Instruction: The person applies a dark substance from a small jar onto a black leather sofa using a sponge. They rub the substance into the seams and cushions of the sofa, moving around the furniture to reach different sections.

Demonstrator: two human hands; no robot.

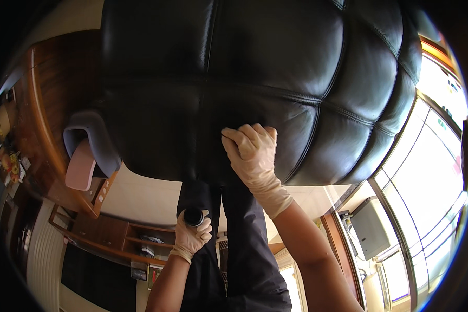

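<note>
Before me spreads a black padded leather surface (273,58) with stitched seams, likely a sofa or ottoman. My right hand (253,154), in a pale thin glove, rests on it near the front edge with its fingers curled down. Whether something is under those fingers is hidden. Lower down, in front of my dark trousers (245,241), my gloved left hand (191,236) grips a small container with a black round cap (193,215). The container's body is mostly covered by the hand.
Left of the leather stands a brown wooden table (62,74). A blue-grey holder (105,152) with a pink piece (80,167) is beside the leather's corner. Behind me are a wooden cabinet (97,234) and a dark screen (97,277). Bright glazed panels (421,175) line the right side.
</note>
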